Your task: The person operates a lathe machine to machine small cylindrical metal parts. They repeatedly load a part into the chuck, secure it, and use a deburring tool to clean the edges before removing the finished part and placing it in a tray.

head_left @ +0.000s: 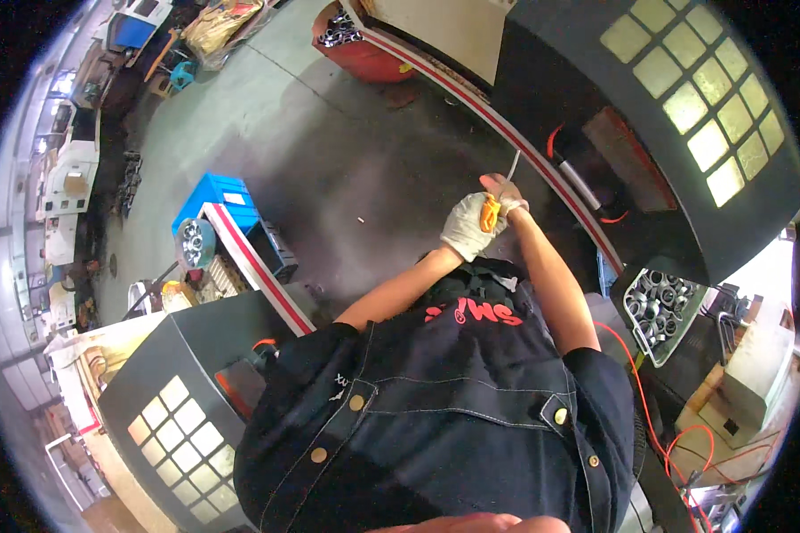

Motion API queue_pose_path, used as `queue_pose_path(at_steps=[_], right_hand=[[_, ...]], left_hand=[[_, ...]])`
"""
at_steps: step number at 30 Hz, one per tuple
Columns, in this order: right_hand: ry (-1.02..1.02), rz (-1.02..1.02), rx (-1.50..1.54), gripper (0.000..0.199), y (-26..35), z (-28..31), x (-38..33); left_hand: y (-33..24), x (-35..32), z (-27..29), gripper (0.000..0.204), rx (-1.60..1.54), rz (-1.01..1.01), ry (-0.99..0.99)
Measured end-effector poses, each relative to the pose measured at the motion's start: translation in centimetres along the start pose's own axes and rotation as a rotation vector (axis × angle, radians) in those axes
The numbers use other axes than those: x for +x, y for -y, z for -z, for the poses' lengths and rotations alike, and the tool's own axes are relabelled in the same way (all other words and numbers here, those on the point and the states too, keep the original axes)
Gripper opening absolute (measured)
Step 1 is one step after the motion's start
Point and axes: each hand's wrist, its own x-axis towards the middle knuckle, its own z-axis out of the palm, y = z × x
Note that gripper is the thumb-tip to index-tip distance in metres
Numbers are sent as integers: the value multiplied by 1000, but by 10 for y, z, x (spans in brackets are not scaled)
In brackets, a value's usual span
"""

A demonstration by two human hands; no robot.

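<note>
While gloved left hand clasps orange tool; right hand grip pinches thin rod just above.

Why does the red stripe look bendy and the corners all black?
In the head view, the fisheye lens curves the straight red stripe and leaves black corners; the window panes glare bright, while both hands stay fairly sharp.

Dark denim short-sleeved shirt with pale stitching and brass snaps; white knit glove on the left hand.
</note>
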Motion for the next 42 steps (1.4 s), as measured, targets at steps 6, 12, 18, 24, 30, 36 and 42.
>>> queue_pose_path(at_steps=[6,12,18,24,30,36,42], right_hand=[[41,-185,1080,54,5,-41,0],[-152,-257,1022,41,2,-57,9],[-443,-251,702,40,0,-58,4],[-614,-214,923,50,-43,-51,1],[-455,-162,1143,71,-27,-25,-33],[-857,31,565,41,-46,-11,-52],[-180,254,1325,34,-126,-22,-81]], left_hand=[[3,9,21,46,-233,-12,16],[45,7,9,27,-70,-20,-19],[27,13,11,27,81,215,87],[-8,6,14,19,133,-3,225],[-14,-6,0,16,161,-171,281],[-33,-36,-9,29,53,-560,393],[-67,-15,-54,37,65,-590,357]])
